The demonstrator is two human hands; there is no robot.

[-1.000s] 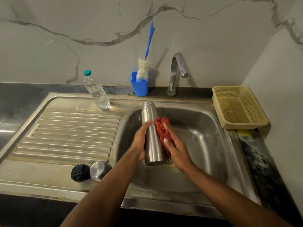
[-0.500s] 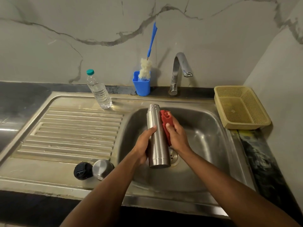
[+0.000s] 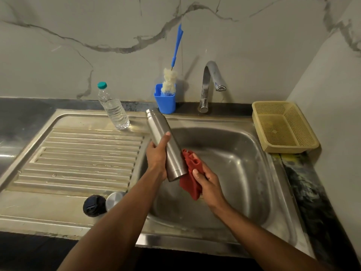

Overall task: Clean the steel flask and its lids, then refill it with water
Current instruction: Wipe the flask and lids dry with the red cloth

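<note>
My left hand [image 3: 157, 155] grips the steel flask [image 3: 166, 143] around its middle, holding it over the sink basin [image 3: 234, 173]. The flask has no lid on and its neck tilts up and to the left. My right hand [image 3: 208, 182] holds a crumpled red cloth [image 3: 190, 177] against the flask's lower right side, near its base. A black lid [image 3: 94, 205] and a steel cap [image 3: 114, 199] lie side by side at the front of the drainboard, the cap partly hidden behind my left forearm.
A clear plastic water bottle [image 3: 114, 109] with a teal cap stands at the back of the drainboard [image 3: 78, 157]. A blue cup [image 3: 165, 101] holds a bottle brush [image 3: 172, 75] beside the tap [image 3: 210, 85]. A yellow plastic basket [image 3: 283, 126] sits at the right.
The flask has tipped from upright to leaning left and moved up and left. My right hand has slid the red cloth down from the flask's upper part to near its base.
</note>
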